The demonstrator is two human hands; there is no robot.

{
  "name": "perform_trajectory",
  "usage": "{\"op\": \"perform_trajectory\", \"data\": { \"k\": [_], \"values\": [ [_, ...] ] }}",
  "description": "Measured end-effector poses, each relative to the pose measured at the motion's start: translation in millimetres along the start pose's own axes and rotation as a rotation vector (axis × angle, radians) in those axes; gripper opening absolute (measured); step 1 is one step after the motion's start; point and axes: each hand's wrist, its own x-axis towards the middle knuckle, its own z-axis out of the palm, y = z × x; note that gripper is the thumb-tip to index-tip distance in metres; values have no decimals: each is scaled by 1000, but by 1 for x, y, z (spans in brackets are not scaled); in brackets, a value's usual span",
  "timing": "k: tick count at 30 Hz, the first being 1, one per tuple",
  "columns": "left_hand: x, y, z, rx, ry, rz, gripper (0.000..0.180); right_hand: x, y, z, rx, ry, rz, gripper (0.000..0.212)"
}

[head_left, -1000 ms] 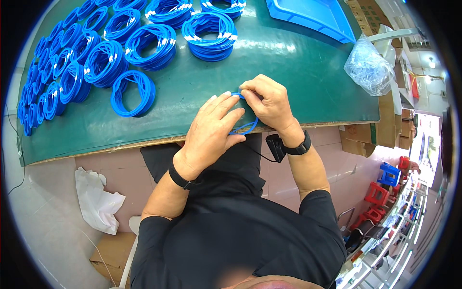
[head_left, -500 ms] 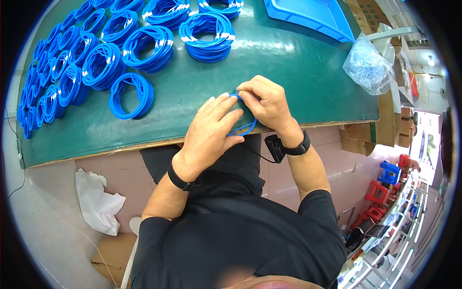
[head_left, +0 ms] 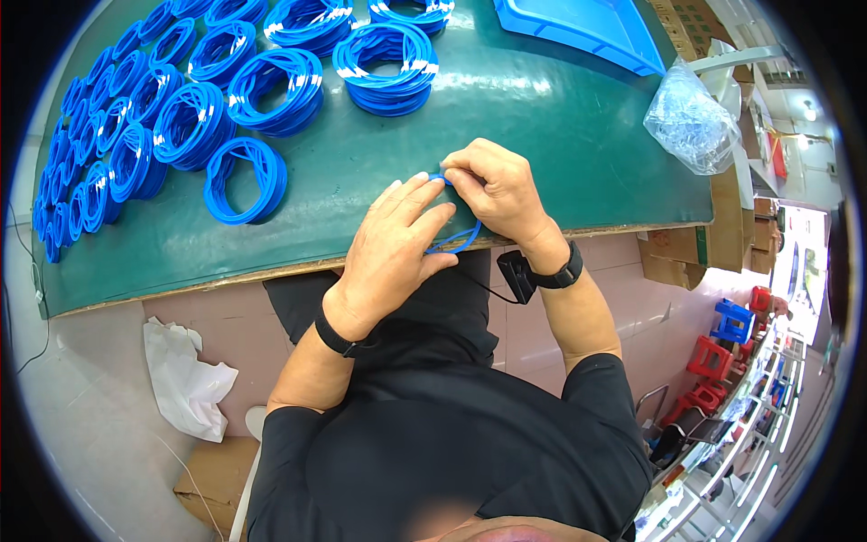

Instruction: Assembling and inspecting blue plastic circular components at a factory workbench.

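At the near edge of a green-topped table point(head_left: 578, 172), a thin, flexible blue cable point(head_left: 465, 242) curves between the hands, its top stretch running leftward from the pinching right hand point(head_left: 499, 188) to the extended fingers of the left hand point(head_left: 386, 253), whose grip I cannot tell.

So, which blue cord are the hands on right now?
The cord looping between left hand and right hand, near the front edge of the table; the blue coils lie on it untouched.
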Motion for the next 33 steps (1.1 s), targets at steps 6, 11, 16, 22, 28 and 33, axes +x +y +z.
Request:
{"op": "perform_trajectory", "data": {
  "k": [6, 11, 16, 22, 28, 33],
  "values": [
    [0, 1, 0, 3, -2, 1, 66, -1, -1, -2, 31, 24, 27, 7],
    [0, -1, 1, 10, -5, -1, 66, -2, 1, -1, 10, 13, 9, 7],
    [0, 0, 0, -1, -7, -2, 66, -2, 2, 0, 2, 22, -3, 7],
    [-1, 0, 0, 1, -11, -9, 65, 0, 4, 0, 27, -6, -16, 7],
    [-1, 1, 0, 7, -16, -7, 65, -2, 0, -3, 24, 11, 24, 7],
    [-1, -1, 0, 1, -12, -2, 65, -2, 2, 0, 9, 19, 14, 7]
  ]
}}
